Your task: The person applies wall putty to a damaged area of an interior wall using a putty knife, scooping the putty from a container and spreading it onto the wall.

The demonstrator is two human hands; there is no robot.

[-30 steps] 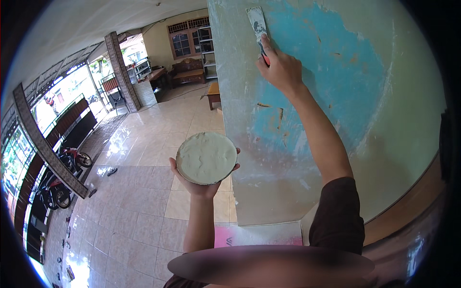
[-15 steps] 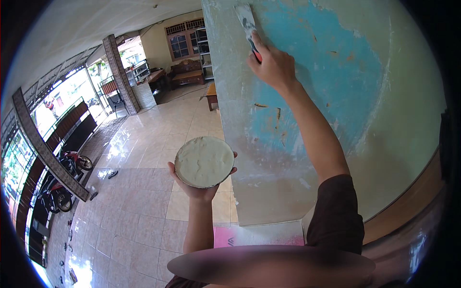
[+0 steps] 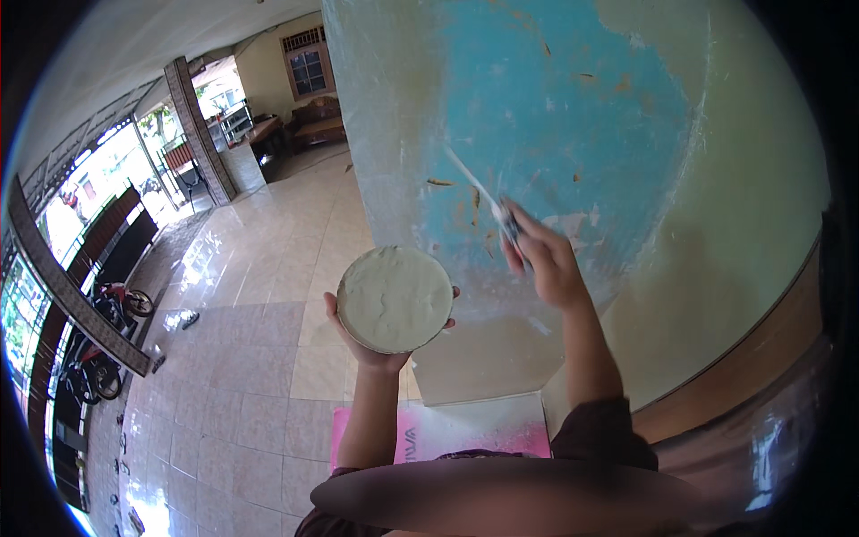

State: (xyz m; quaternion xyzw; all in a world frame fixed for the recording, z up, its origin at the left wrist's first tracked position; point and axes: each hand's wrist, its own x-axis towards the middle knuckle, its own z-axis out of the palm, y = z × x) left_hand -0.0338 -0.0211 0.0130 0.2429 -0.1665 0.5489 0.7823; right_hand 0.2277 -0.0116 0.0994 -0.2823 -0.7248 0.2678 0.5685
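My left hand (image 3: pixel 362 349) grips a round container of pale, creamy paste (image 3: pixel 394 300) from beneath, with fingertips showing at both sides of it. In my right hand (image 3: pixel 550 259) is a putty knife (image 3: pixel 479 188), slightly blurred, its blade seen nearly edge-on and angled up to the left. The knife is in front of the wall (image 3: pixel 743 224), over a large turquoise patch (image 3: pixel 555 116) with chipped brown spots and pale scrapes; I cannot tell whether it touches the surface. The container is held lower, left of the knife, near the wall's left edge.
Below is a pink-and-white mat (image 3: pixel 474 430) at the wall's foot. Behind on the left are a tiled floor (image 3: pixel 224 376), a pillar (image 3: pixel 192 125), a slanting post (image 3: pixel 76 277), a parked motorcycle (image 3: pixel 107 367), scattered footwear, a wooden bench (image 3: pixel 313 125) and a window (image 3: pixel 309 67).
My right hand has moved down from the top left of the turquoise patch, turning the blade edge-on. The container sits slightly farther right in view, and the view has shifted toward the wall.
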